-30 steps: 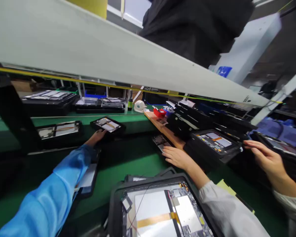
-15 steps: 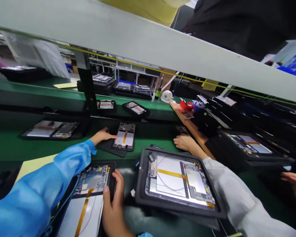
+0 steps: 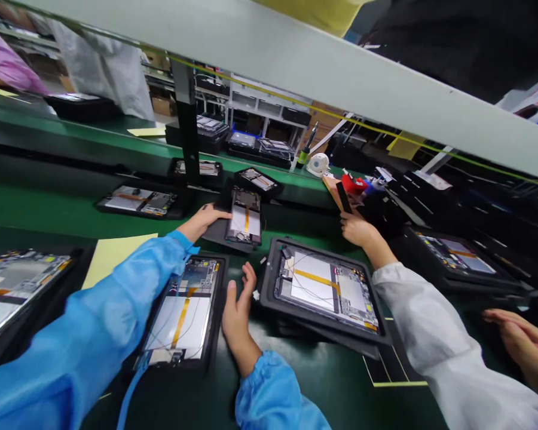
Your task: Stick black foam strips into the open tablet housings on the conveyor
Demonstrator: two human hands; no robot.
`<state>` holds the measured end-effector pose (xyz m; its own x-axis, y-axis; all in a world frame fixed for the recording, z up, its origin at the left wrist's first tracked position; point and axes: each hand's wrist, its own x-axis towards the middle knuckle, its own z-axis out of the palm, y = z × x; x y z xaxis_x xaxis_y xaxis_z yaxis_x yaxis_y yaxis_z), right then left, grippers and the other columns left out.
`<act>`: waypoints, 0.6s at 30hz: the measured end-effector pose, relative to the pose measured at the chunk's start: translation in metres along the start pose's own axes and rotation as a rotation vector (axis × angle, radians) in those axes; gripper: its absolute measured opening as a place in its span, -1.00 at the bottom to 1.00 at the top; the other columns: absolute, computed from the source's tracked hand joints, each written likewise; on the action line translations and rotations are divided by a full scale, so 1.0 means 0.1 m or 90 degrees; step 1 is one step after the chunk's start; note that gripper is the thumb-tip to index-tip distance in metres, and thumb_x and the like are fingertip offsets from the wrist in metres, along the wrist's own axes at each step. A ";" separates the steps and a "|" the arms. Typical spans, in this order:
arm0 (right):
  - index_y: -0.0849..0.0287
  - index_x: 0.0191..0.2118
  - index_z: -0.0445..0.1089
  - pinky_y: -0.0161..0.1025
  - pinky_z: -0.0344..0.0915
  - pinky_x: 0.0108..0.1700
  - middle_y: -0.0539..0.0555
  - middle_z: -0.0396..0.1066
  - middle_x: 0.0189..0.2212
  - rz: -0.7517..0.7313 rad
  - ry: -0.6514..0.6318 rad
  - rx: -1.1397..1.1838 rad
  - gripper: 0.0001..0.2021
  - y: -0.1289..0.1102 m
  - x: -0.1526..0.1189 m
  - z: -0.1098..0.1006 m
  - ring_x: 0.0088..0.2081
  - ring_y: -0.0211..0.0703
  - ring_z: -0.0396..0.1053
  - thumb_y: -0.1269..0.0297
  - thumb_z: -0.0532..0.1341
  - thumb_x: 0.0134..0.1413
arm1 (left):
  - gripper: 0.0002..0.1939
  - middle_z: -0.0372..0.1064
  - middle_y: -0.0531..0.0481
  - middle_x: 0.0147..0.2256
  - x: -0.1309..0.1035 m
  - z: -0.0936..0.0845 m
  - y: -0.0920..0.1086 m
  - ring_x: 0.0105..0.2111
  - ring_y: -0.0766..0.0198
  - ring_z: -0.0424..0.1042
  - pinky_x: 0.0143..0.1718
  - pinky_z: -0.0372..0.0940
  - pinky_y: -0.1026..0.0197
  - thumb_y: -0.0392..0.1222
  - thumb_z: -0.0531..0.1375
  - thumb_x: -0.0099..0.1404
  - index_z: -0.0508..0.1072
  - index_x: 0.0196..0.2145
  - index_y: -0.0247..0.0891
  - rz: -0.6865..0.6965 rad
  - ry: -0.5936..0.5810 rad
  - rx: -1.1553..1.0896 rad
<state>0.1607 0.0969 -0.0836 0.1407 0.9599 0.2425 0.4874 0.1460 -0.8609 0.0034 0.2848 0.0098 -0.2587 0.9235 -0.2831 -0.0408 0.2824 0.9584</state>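
Observation:
My left hand (image 3: 202, 221) reaches forward, its fingers on the left edge of a small opened tablet (image 3: 245, 218) that lies over a dark pad. Nearer to me, an opened tablet (image 3: 183, 322) with an orange ribbon rests in a black tray, partly under my blue left sleeve. Just right of that tray is my right hand (image 3: 240, 310), fingers apart and holding nothing. Another opened tablet (image 3: 329, 286), with thin wires across it, sits on stacked black trays to the right of my right hand.
A person's hand (image 3: 358, 230) in a white sleeve holds a dark strip beyond the stack. Another hand (image 3: 520, 340) is at the right edge. More tablets lie left (image 3: 137, 200) and right (image 3: 457, 254). A white shelf beam (image 3: 296, 65) crosses above.
My right hand has come off the near tablet's tray and opened beside it. The white-sleeved person's hand has lifted a dark strip. The view has shifted, showing another tablet at the left.

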 end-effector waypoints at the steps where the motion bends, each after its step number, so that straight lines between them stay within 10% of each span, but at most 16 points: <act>1: -0.20 0.37 0.20 0.00 0.15 0.42 -0.06 0.33 0.31 -0.010 0.003 0.014 -0.53 0.01 0.03 -0.02 0.42 -0.07 0.13 0.20 -0.05 0.44 | -0.62 0.52 -0.13 -0.22 -0.11 -0.18 0.03 -0.29 0.15 0.53 -0.20 0.50 0.09 -0.13 0.43 0.24 0.51 -0.07 -0.39 -0.007 -0.008 -0.011; 8: -0.01 0.42 0.19 -0.12 0.21 0.35 0.13 0.25 0.37 -0.122 -0.119 0.142 -0.47 -0.23 0.04 -0.11 0.43 -0.01 0.10 0.15 -0.20 0.48 | -0.25 0.59 -0.19 -0.25 -1.35 -1.19 -0.36 -0.42 0.01 0.58 -0.42 0.52 0.09 -0.18 0.55 -0.24 0.49 -0.03 -0.28 -0.074 -0.021 -0.088; 14: 0.03 0.52 -0.12 -0.02 0.10 0.42 0.07 0.00 0.47 -0.130 -0.214 0.156 -0.38 -0.31 -0.47 -0.21 0.47 0.08 -0.04 0.01 -0.12 0.46 | -0.34 0.46 -0.26 0.12 -1.93 -1.19 -1.05 0.09 -0.14 0.49 -0.02 0.51 0.01 0.14 0.37 0.16 0.42 0.12 -0.24 -0.051 0.102 -0.116; 18: 0.11 0.52 -0.11 0.01 -0.20 0.52 0.06 -0.25 0.52 -0.097 -0.299 0.123 -0.25 -0.19 -0.61 -0.30 0.52 0.07 -0.29 -0.17 -0.05 0.40 | -0.33 0.10 -0.10 0.39 -2.06 -1.18 -1.23 0.43 -0.02 -0.01 0.42 0.04 0.04 0.06 0.32 0.26 0.32 0.26 -0.14 0.044 0.130 -0.059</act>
<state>0.1688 0.0288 -0.0690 -0.3421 0.9218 0.1824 0.2980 0.2906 -0.9093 -0.0518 0.0297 -0.0456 -0.4539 0.8654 -0.2121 -0.1017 0.1861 0.9772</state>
